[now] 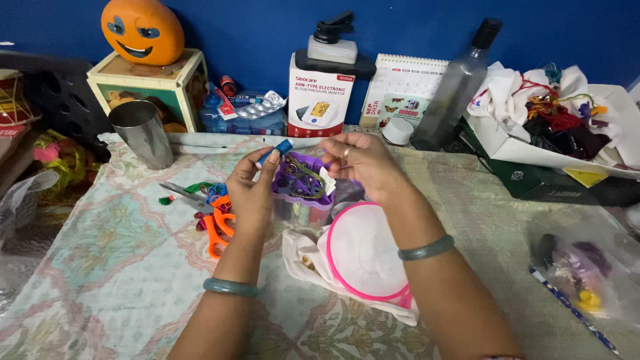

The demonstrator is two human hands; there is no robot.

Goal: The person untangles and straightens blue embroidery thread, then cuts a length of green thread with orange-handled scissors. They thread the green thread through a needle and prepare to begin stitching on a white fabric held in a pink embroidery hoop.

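Both forearms reach in from the near edge, each with a green bangle. Left hand [252, 190] pinches a small blue spool [277, 151] between thumb and fingertips; right hand [363, 160] closes narrowly on what seems a fine thread drawn from it, too thin to confirm. By my judgement, thread is being pulled off, calling for steady tension. Below lie a purple box [301, 183], a pink hoop [363, 257] on white cloth, and orange scissors [215, 230] on the patterned table [100, 267]. Behind stands a blue wall [253, 27].
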